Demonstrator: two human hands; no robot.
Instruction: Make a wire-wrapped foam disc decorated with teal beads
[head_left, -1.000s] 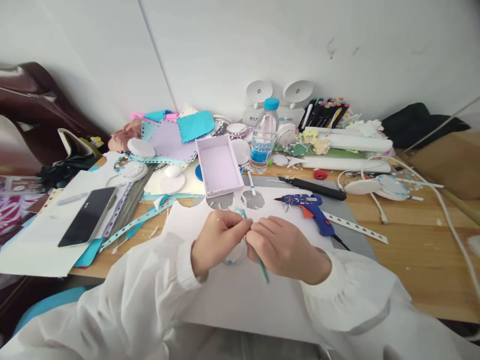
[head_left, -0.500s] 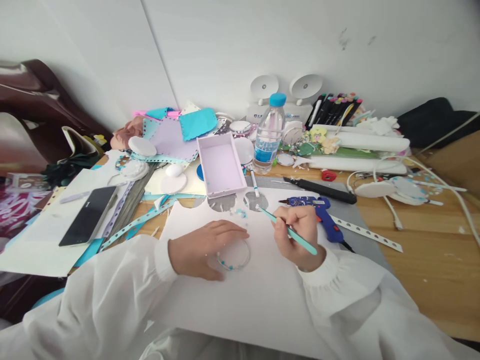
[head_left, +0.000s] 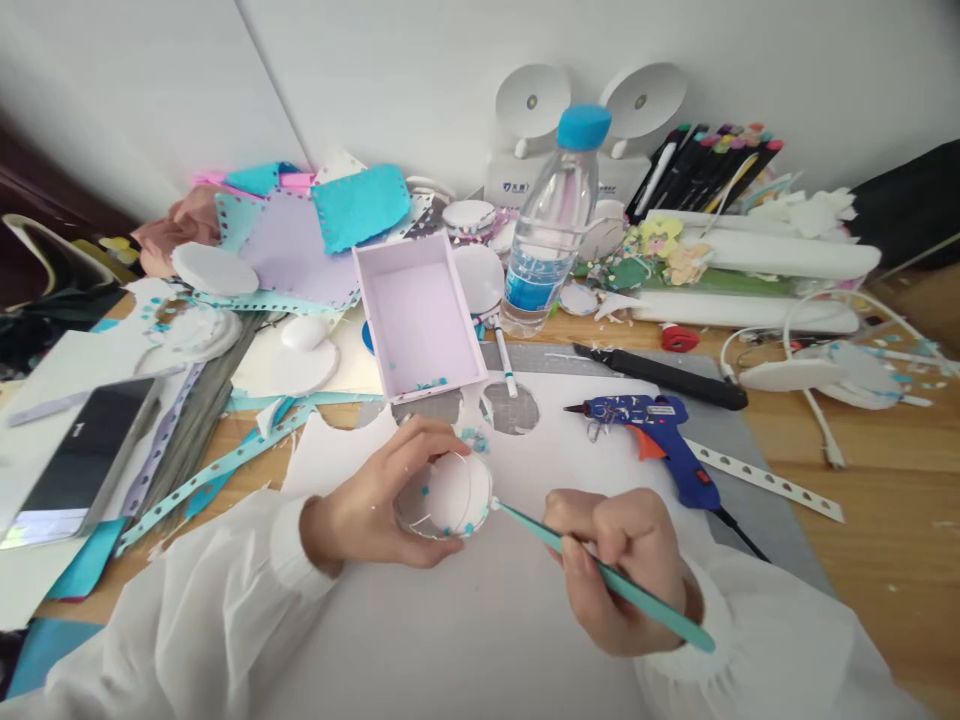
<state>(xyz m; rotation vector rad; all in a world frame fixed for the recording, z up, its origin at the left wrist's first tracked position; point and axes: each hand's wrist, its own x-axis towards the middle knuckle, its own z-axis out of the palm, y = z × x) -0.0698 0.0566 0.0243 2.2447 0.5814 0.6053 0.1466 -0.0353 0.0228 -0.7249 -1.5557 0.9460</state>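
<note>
My left hand [head_left: 386, 495] is wrapped round the left side of a white round piece [head_left: 448, 492] with small blue bits along its edge. Teal tweezers [head_left: 637, 592] are pinched in my right hand [head_left: 619, 560]. Their tip meets the right edge of the round piece and holds a tiny white bit. Both hands are over a large white sheet [head_left: 480, 630]. Small blue bits [head_left: 474, 440] lie on the sheet just beyond the round piece.
A lilac box [head_left: 420, 320] and a water bottle [head_left: 551, 225] stand behind my hands. At the right are a blue glue gun [head_left: 660, 430], a black cutter [head_left: 667, 378] and a cable [head_left: 825, 440]. A phone [head_left: 90, 445] lies at the left.
My left hand has taken hold of the round piece and lifted it somewhat. The tweezers have come from the cut-out beyond to its right edge. The view has moved closer.
</note>
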